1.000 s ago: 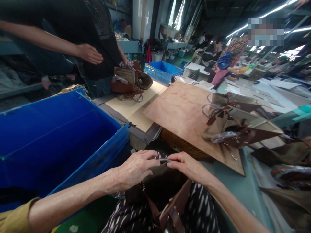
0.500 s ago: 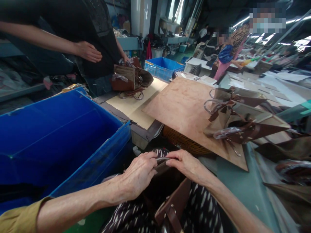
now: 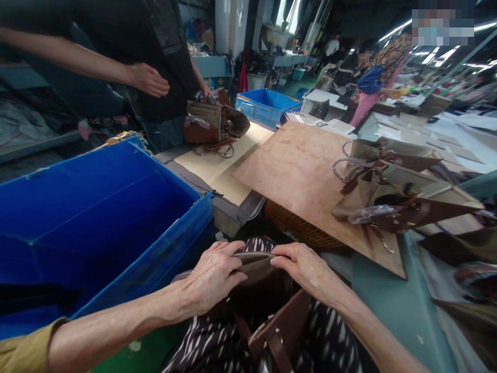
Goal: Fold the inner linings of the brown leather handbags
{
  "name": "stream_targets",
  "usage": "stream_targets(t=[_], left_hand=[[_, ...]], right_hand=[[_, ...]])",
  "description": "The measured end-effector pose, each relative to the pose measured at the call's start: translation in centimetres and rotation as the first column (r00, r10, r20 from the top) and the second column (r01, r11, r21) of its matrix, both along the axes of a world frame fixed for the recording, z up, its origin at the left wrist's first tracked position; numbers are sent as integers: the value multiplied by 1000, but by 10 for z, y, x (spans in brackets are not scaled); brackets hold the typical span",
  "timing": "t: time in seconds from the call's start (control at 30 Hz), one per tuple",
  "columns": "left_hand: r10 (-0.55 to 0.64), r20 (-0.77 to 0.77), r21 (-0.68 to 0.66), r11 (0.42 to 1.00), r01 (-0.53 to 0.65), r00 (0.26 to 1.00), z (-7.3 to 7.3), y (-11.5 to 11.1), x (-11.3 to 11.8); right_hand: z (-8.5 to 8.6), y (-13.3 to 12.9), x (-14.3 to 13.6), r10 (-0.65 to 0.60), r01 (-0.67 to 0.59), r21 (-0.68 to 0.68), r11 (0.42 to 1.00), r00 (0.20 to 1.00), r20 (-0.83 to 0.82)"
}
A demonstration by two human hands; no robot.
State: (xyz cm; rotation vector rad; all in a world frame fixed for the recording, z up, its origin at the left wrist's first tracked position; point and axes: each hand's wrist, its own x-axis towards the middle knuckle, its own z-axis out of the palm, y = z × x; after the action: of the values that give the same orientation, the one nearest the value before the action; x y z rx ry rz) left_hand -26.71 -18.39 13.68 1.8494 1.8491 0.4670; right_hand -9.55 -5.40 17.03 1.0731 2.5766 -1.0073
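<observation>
A brown handbag (image 3: 285,324) lies open-topped on my lap, over dark patterned clothing. My left hand (image 3: 219,272) pinches the left part of the bag's far rim, thumb inside and fingers over the edge. At the right end of that same rim, my right hand (image 3: 301,261) holds the edge between thumb and fingers. Between the two hands a slit shows along the rim, with olive-brown lining below it. The bag's near panel carries a strap with small metal fittings. The deep inside of the bag is dark.
A large blue bin (image 3: 97,207) stands at my left. Ahead lies a wooden board (image 3: 295,166) with several brown handbags (image 3: 392,207) on its right side. Across the table, a co-worker's hand (image 3: 149,79) hovers near another handbag (image 3: 205,124). A smaller blue bin (image 3: 267,106) sits behind.
My left hand has shifted left along the rim, so the gap between my hands is wider and more of the slit shows. The view has turned slightly left.
</observation>
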Motion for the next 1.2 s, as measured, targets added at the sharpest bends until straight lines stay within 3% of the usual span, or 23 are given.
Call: stream_targets(t=[0.2,0.37,0.5,0.83,0.97,1.1,1.2], left_hand=[[73,222,-2,997,-75,972,-9,7,-8],[113,83,28,993,-116,990,-7,9,1],[40,-40,112,993,-36,998,-5,5,12],[-118,47,-83,989,122,992,6,19,-7],[-16,50,-45,999,19,999,1,19,-3],[134,196,-24,991,-132,971,-14,19,0],[161,237,-27,987,-159,958,-21,22,-1]], right_hand=[[1,1,2,-4,3,-51,999,1000,-30],[0,3,4,-38,37,-64,997,999,-20],[-2,5,6,-60,59,-100,993,998,-14],[1,2,4,-79,80,-26,996,996,30],[0,3,6,-79,79,14,997,996,35],[-2,3,7,-85,83,39,996,995,55],[-1,1,5,-80,77,56,995,995,51]])
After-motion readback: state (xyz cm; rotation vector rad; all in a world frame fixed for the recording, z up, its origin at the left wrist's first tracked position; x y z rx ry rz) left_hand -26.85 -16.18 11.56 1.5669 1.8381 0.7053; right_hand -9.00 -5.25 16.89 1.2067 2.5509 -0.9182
